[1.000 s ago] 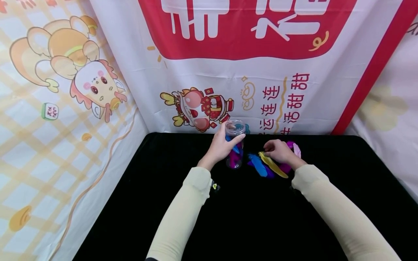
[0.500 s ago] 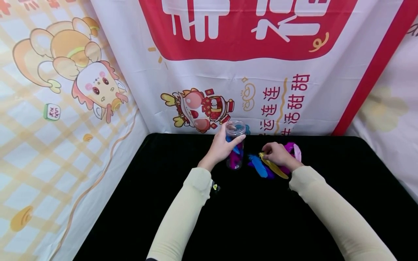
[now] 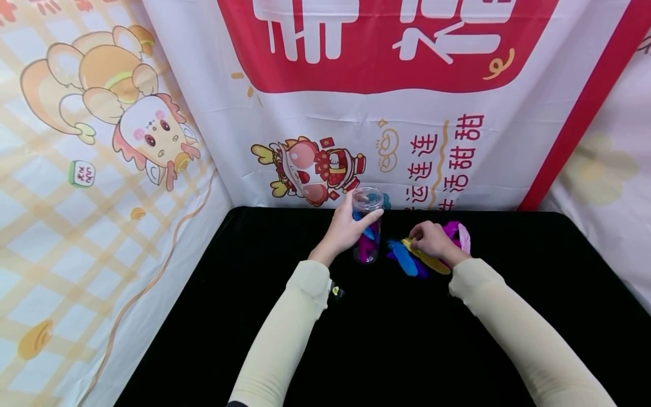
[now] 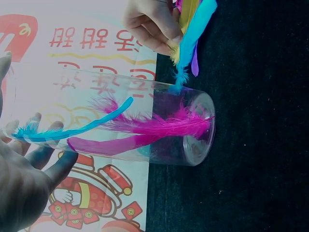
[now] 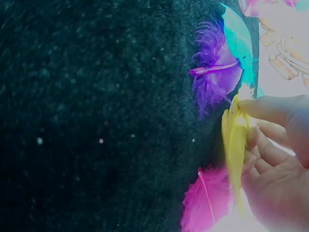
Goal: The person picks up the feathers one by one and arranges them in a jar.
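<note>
My left hand (image 3: 342, 229) grips a clear open-topped jar (image 3: 367, 254), fingers round its upper part. Inside it lie a blue feather (image 4: 99, 120) and magenta feathers (image 4: 154, 126). To the jar's right, my right hand (image 3: 433, 240) pinches a yellow feather (image 5: 234, 145) near its fluffy end, between thumb and fingers. Beside that feather lies a blue feather (image 3: 403, 259), with a purple feather (image 5: 217, 75) next to it on the black cloth. A magenta feather (image 5: 207, 198) lies under and beside the right hand, and a pale pink feather (image 3: 464, 237) shows just past it.
A black cloth covers the table (image 3: 386, 339). Behind its far edge hangs a white and red printed curtain (image 3: 315, 113); a checked printed curtain (image 3: 102, 226) stands along the left. A small dark object with a yellow mark (image 3: 335, 290) shows by the left cuff.
My right hand has shifted slightly and its fingers now pinch the yellow feather, whose far end has moved a little. The left hand and jar hold still.
</note>
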